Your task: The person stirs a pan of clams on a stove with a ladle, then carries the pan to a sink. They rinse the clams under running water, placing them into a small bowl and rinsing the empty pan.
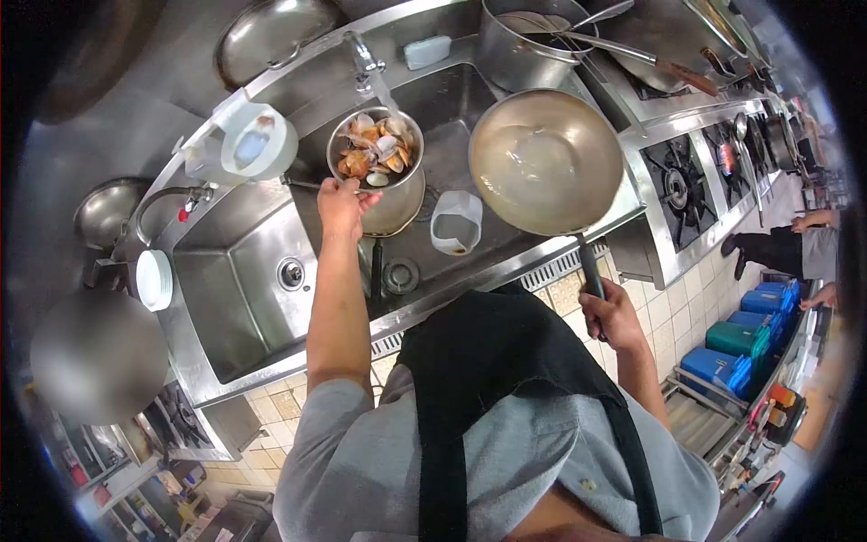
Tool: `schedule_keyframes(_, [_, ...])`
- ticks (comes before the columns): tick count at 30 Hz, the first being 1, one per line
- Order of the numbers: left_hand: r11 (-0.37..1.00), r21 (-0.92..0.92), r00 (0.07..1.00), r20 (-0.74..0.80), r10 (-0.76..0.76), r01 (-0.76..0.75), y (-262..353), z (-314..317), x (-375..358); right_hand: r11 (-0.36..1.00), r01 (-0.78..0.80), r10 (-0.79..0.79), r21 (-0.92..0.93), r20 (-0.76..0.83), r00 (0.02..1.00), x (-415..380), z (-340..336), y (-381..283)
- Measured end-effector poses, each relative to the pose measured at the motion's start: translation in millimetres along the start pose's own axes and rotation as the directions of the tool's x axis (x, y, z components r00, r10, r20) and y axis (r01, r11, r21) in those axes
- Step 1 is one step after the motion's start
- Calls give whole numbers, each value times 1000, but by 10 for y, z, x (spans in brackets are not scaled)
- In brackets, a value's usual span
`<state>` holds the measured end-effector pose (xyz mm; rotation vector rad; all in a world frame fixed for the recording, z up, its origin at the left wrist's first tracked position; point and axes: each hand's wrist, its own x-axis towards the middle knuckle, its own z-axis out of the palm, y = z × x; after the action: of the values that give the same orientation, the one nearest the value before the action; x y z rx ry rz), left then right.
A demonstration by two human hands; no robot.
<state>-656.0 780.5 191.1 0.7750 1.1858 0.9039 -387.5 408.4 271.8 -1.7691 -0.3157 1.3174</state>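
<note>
My left hand (341,210) is closed on the near rim of a round metal bowl. Orange and pale clams (372,149) fill the bowl (416,135), and water runs from the tap (365,65) at its far side. Partly hidden beneath it is a metal pan (397,206) with a dark handle, standing in the sink. My right hand (616,314) grips the dark handle of a wide wok (506,172). The wok is over the right part of the sink, with a shiny, wet-looking inside.
A cut white plastic jug (456,222) stands between bowl and wok. Left is a second sink basin (235,280), with stacked white plates (154,279) beside it. A large pot (528,56) with ladles stands behind the wok. Gas burners (677,185) and another person (781,253) are to the right.
</note>
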Motion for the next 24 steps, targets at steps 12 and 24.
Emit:
schedule_keyframes(12, [608, 617, 814, 97, 572, -500, 410, -305, 2, 994, -106, 113, -39, 306, 945, 704, 1076, -274])
schedule_keyframes(24, [92, 711, 486, 375, 789, -697, 413, -164, -81, 987, -86, 137, -138, 420, 897, 726, 1173, -307])
